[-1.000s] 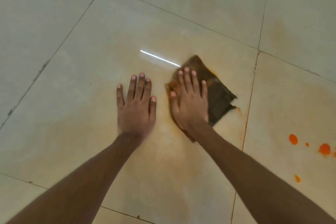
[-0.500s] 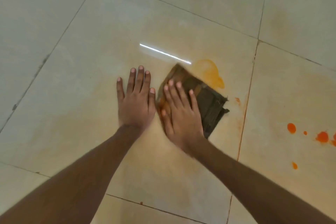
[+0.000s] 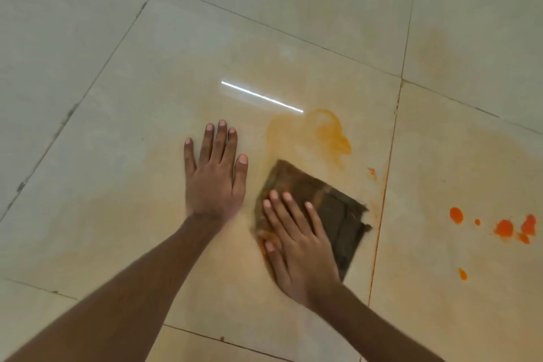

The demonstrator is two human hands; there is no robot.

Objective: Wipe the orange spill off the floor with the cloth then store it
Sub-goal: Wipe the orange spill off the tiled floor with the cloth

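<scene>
A folded brown cloth, stained orange, lies flat on the pale floor tile. My right hand presses down on its near-left part with the fingers spread flat. My left hand rests palm down on the bare tile just left of the cloth, holding nothing. Beyond the cloth an orange smear shows on the tile. Bright orange drops sit on the tile to the right.
Large glossy beige tiles with dark grout lines cover the whole floor. One grout line right of the cloth is tinted orange. A small orange drop lies nearer to me on the right tile. A light reflection streaks the tile.
My right hand has dragged the cloth toward me, uncovering the orange smear that it covered a second ago. My left hand has stayed planted on the tile.
</scene>
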